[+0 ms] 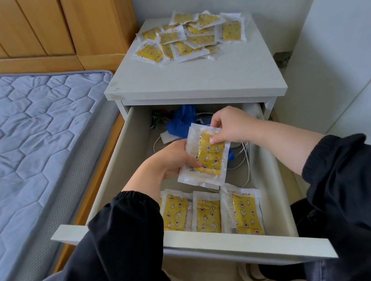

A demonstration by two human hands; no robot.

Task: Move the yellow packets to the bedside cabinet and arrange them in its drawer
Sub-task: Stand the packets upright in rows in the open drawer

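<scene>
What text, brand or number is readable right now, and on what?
Nothing is legible.
On the held packet: only printed stars, moons and flowers; no words visible.
On the right drawer packet: small dark print near its top edge, too blurred to read.
On the pile atop the cabinet: faint marks at packet edges, too small to read.
On the cabinet itself: no lettering visible.
</scene>
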